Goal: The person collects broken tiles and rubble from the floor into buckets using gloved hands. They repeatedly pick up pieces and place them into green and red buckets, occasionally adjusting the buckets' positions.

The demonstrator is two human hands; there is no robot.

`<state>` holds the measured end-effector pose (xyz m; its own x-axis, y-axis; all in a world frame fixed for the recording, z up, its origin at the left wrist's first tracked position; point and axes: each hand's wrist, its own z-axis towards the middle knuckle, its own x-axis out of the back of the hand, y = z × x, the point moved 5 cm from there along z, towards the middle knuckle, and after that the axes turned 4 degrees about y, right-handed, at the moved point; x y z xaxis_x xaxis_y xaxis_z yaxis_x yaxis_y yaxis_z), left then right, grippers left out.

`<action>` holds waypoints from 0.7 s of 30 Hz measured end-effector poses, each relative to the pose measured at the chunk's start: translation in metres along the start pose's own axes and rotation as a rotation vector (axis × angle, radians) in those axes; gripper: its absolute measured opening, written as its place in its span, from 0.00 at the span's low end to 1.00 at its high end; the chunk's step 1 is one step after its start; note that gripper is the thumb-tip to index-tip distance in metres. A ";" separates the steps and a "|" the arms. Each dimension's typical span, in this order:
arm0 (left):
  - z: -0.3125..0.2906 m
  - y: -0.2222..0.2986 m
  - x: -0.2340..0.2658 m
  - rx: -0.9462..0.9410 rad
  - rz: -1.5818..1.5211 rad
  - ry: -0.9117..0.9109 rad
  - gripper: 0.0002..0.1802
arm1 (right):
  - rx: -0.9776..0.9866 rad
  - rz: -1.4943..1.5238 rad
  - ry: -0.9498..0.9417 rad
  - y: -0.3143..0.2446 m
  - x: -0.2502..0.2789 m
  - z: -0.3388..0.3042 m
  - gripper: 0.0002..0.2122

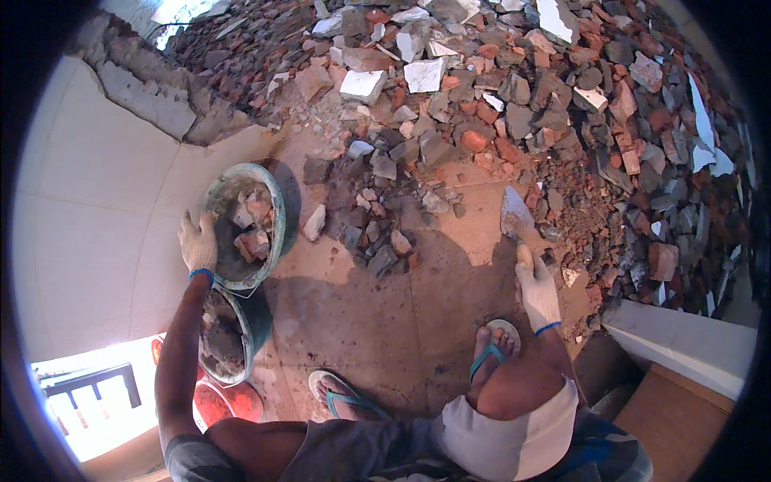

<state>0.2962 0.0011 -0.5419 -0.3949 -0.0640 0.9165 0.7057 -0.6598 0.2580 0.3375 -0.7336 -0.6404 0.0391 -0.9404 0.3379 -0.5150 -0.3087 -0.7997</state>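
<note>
My left hand (198,243), in a white glove with a blue cuff, is at the left rim of a greenish bucket (279,210). Its thumb reaches over the rim while the fingers lie outside. A few broken brick pieces (254,243) are in the bucket, and its wire handle hangs toward me. My gloved right hand (538,293) is closed round the wooden handle of a trowel (515,214). The blade points away from me, down by the floor at the edge of the rubble. A small heap of grey and red chunks (377,233) lies between bucket and trowel.
A second bucket (248,333) with grey rubble stands nearer me, beside red containers (229,402). A large pile of broken bricks (554,104) spreads across the far side and right. Left is a pale tiled wall (96,193). My sandalled feet (491,353) are on the dusty floor (345,321).
</note>
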 end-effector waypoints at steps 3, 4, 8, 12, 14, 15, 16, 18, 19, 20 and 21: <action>-0.014 0.092 0.015 -0.456 -0.105 -0.030 0.39 | -0.031 0.011 -0.077 -0.015 -0.008 0.025 0.27; -0.019 0.125 0.015 -0.564 -0.148 -0.113 0.39 | -0.043 0.023 -0.128 -0.022 -0.013 0.036 0.27; -0.068 0.237 -0.017 -0.868 -0.377 -0.402 0.41 | -0.005 -0.028 -0.124 -0.046 -0.043 0.082 0.24; -0.111 0.308 -0.091 -0.753 -0.227 -0.606 0.54 | 0.091 -0.029 -0.174 -0.070 -0.077 0.109 0.26; -0.128 0.337 -0.120 -0.665 -0.306 -0.546 0.58 | 0.167 -0.085 -0.184 -0.084 -0.088 0.116 0.25; -0.135 0.347 -0.134 -0.610 -0.325 -0.544 0.61 | 0.210 -0.126 -0.182 -0.092 -0.094 0.123 0.25; -0.139 0.358 -0.143 -0.633 -0.317 -0.464 0.61 | 0.253 -0.167 -0.176 -0.101 -0.099 0.131 0.25; -0.153 0.372 -0.163 -0.636 -0.244 -0.384 0.62 | 0.174 -0.147 -0.266 -0.104 -0.115 0.144 0.26; -0.161 0.381 -0.169 -0.650 -0.305 -0.323 0.62 | 0.222 -0.124 -0.277 -0.106 -0.122 0.149 0.26; -0.167 0.386 -0.176 -0.647 -0.309 -0.301 0.61 | 0.224 -0.120 -0.289 -0.105 -0.129 0.152 0.26; -0.173 0.391 -0.182 -0.645 -0.312 -0.277 0.61 | 0.215 -0.157 -0.286 -0.100 -0.131 0.153 0.26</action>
<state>0.5424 -0.3747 -0.6607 -0.2980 0.3311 0.8953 0.0695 -0.9279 0.3662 0.5151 -0.6015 -0.6809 0.3556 -0.8719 0.3367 -0.2939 -0.4463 -0.8453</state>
